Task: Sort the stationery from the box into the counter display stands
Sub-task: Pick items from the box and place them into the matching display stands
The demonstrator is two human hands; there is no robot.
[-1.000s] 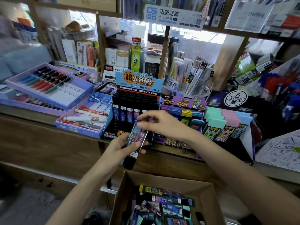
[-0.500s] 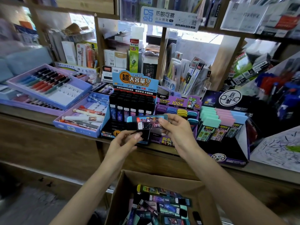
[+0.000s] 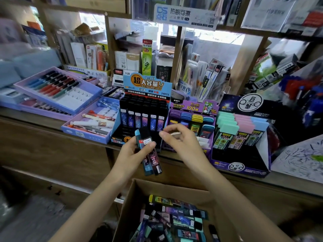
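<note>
My left hand (image 3: 130, 152) grips two slim pencil-lead cases (image 3: 151, 160), one teal and one black, tilted nearly upright in front of the counter edge. My right hand (image 3: 182, 145) hovers just right of them with loosely curled fingers and nothing visible in it. Behind the hands stands the black display stand (image 3: 145, 105) with a row of dark lead cases. To its right is the purple stand (image 3: 193, 109) holding coloured cases. Below, the open cardboard box (image 3: 134, 196) holds several mixed lead cases (image 3: 176, 219).
A dark stand (image 3: 244, 167) with teal, pink and blue cases sits at the right. Purple pen trays (image 3: 57, 95) and a blue tray (image 3: 90, 126) lie at the left. Shelves packed with stationery rise behind the wooden counter (image 3: 52, 123).
Half a second ago both hands held the cases level between them. Now the left hand alone holds them turned nearly upright, and the right hand has let go.
</note>
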